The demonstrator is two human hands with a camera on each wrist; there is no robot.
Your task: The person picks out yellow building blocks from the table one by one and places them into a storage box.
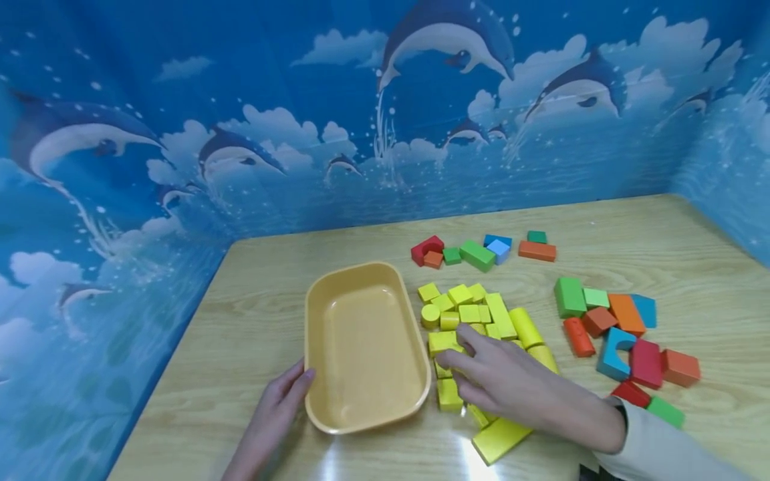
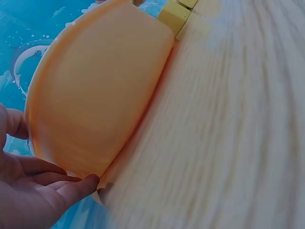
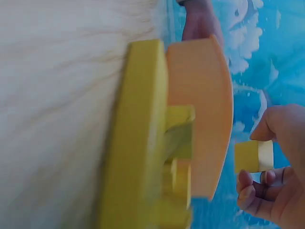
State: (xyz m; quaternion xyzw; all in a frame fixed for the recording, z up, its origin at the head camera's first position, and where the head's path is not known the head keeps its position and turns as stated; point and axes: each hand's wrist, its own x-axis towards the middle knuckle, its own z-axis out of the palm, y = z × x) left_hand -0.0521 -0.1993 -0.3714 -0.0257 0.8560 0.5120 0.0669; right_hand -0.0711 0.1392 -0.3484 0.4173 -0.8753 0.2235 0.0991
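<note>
A light-orange plastic basin (image 1: 367, 354) stands on the table with nothing inside. My left hand (image 1: 279, 407) holds its left side, thumb at the rim and fingers along the outer wall, as the left wrist view shows. Over the cluster of yellow blocks (image 1: 499, 314) to the right of the basin is my right hand (image 1: 502, 377). In the right wrist view, a yellow block (image 3: 247, 156) is pinched between the thumb and fingers of that hand (image 3: 281, 167), raised above the others. A long yellow block (image 3: 136, 133) lies in front, partly hiding the basin's wall.
Red, green, orange and blue blocks (image 1: 625, 310) lie loose at the right. More coloured blocks (image 1: 478, 255) form a row behind the yellow ones. A dolphin-printed blue curtain (image 1: 337, 133) borders the wooden table (image 1: 240, 321) at the back and sides.
</note>
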